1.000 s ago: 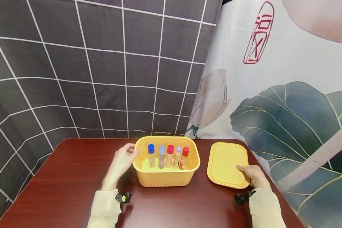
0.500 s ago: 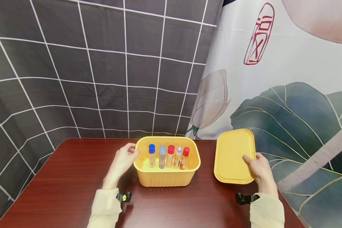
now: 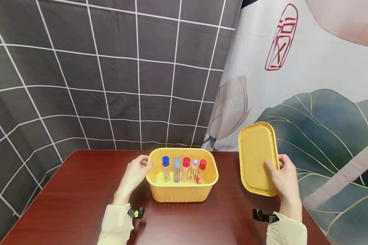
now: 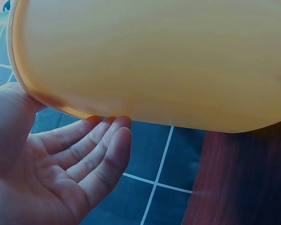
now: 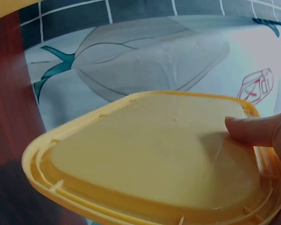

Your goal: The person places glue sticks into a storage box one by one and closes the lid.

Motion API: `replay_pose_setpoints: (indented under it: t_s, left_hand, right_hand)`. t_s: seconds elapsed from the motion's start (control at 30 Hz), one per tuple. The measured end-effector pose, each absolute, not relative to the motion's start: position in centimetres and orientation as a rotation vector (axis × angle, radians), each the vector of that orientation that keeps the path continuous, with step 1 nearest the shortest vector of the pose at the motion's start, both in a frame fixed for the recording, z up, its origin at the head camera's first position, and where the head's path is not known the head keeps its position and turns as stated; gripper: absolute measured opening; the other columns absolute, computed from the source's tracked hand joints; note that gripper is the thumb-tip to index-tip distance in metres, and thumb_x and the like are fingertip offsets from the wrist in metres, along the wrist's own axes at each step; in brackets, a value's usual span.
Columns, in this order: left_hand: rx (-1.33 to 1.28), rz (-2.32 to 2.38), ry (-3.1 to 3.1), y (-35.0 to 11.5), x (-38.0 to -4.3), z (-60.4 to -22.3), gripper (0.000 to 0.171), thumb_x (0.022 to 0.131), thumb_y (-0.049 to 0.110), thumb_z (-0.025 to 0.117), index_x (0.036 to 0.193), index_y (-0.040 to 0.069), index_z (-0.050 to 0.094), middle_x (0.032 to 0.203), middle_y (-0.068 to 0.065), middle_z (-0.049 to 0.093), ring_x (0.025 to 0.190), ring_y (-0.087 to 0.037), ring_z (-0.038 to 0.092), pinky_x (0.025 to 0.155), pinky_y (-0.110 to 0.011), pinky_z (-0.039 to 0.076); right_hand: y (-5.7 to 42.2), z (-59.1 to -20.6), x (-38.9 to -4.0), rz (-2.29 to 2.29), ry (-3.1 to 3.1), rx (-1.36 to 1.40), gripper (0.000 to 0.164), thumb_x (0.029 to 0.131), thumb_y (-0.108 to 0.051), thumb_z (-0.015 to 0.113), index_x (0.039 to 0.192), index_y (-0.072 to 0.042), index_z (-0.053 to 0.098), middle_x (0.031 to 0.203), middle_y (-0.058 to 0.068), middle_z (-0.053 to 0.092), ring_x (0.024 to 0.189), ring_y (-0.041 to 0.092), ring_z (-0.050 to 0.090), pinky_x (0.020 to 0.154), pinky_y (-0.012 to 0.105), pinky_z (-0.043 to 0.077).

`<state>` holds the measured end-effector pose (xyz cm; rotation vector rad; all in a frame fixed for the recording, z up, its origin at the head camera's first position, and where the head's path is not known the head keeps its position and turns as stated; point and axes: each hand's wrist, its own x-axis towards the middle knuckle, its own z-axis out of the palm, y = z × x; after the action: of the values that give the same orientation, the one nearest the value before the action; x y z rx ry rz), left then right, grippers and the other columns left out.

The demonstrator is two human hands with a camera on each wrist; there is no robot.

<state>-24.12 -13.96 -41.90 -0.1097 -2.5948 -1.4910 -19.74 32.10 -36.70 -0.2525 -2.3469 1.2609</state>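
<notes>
My left hand (image 3: 137, 172) is at the left end of a yellow plastic storage box (image 3: 179, 193), thumb over the rim and fingers along the outer wall. In the left wrist view the fingertips (image 4: 123, 123) touch the wall of the box (image 4: 150, 61). Several clear tubes stand in a row inside, among them a blue-capped tube (image 3: 166, 170) and a red-capped tube (image 3: 201, 172). To the right, my right hand (image 3: 286, 177) holds a yellow lid (image 3: 257, 160) tilted up by its right edge. Its thumb lies on the lid's ribbed face (image 5: 150, 150); the other fingers are mostly hidden behind.
Everything is over a dark red wooden table (image 3: 79, 190). Behind it hangs a dark grey cloth with white grid lines (image 3: 119, 78), and to the right a white cloth with lotus prints (image 3: 242, 44).
My right hand has raised the lid off the table and tilted it up, moving slightly right and away. The left hand stays at the box, and the box has not moved.
</notes>
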Motion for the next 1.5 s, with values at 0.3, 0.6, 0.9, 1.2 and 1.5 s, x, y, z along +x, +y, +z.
replay_pose_setpoints:
  t_s: [0.3,0.6,0.9,1.2,1.5]
  left_hand:
    - [-0.119,-1.484,-2.604,-13.9,-24.2,-41.6,0.035,0.093,0.021,0.066,0.121,0.000,0.061,0.099,-0.014,0.066,0.087,-0.026,0.064,0.082,-0.042,0.055]
    - [-0.128,-1.452,-2.606,-13.7,-24.1,-41.7,0.034,0.094,0.019,0.065,0.120,-0.001,0.061,0.099,-0.015,0.067,0.087,-0.026,0.065,0.082,-0.042,0.055]
    - [-0.115,-1.442,-2.590,-13.9,-24.0,-41.7,0.032,0.093,0.020,0.066,0.119,0.000,0.063,0.097,-0.013,0.067,0.085,-0.025,0.065,0.082,-0.042,0.055]
    - [-0.104,-1.406,-2.588,-13.8,-24.0,-41.6,0.032,0.093,0.021,0.066,0.117,0.000,0.064,0.095,-0.013,0.068,0.085,-0.025,0.065,0.081,-0.043,0.055]
    - [-0.123,-1.351,-2.588,-13.9,-23.7,-41.2,0.033,0.098,0.027,0.060,0.118,0.001,0.064,0.102,-0.016,0.069,0.092,-0.030,0.067,0.086,-0.047,0.053]
  right_hand:
    - [30.2,-37.4,-20.7,0.957,-2.139,-0.007,0.025,0.087,-0.007,0.074,0.109,-0.002,0.062,0.092,0.017,0.069,0.072,-0.010,0.053,0.064,0.006,0.043]
    - [27.9,-36.3,-19.7,0.794,-2.037,0.190,0.025,0.079,0.006,0.076,0.101,-0.001,0.066,0.090,0.015,0.070,0.072,0.018,0.062,0.071,0.003,0.039]
    - [24.1,-35.8,-20.0,0.690,-1.975,0.489,0.027,0.077,0.011,0.074,0.100,-0.001,0.069,0.087,0.013,0.066,0.075,0.021,0.056,0.069,0.026,0.041]
    - [20.9,-36.0,-20.2,0.612,-1.843,0.660,0.031,0.080,0.002,0.067,0.109,-0.007,0.074,0.095,0.012,0.071,0.081,0.032,0.064,0.073,0.038,0.047]
    - [18.9,-35.6,-20.1,0.520,-1.772,0.811,0.021,0.099,-0.020,0.057,0.106,-0.011,0.075,0.100,0.007,0.073,0.088,0.030,0.067,0.070,0.043,0.048]
